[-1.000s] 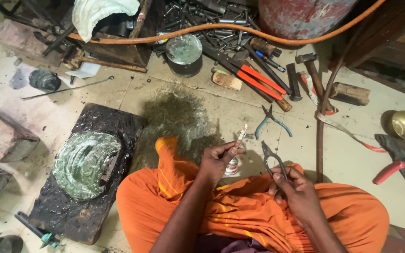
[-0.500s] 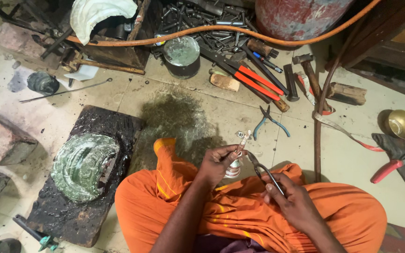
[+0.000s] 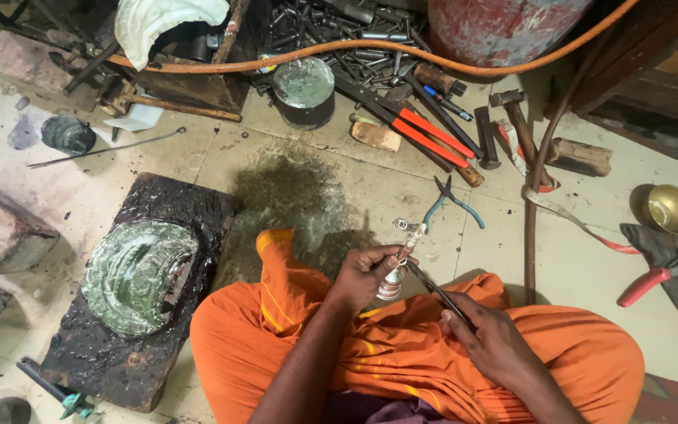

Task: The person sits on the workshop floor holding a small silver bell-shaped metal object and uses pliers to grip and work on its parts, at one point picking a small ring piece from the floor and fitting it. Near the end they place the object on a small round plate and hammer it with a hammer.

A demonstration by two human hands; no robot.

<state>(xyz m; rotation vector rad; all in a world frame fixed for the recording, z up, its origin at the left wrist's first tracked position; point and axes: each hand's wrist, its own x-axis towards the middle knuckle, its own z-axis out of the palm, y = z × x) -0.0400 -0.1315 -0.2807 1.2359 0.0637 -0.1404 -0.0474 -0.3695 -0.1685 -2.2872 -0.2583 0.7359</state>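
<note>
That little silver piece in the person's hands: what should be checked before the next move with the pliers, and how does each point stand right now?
1. Left hand has a firm hold on the small silver piece: ok, fingers wrapped round it.
2. Right hand holds the dark pliers: ok.
3. Pliers tips meet the piece: ok, they reach its side, though the exact contact is too small to see.
4. Piece held clear of the orange cloth: ok, it sits above the lap.
5. Spare blue-handled pliers close by on the floor: ok.
6. Orange hose away from the hands: ok.
</note>
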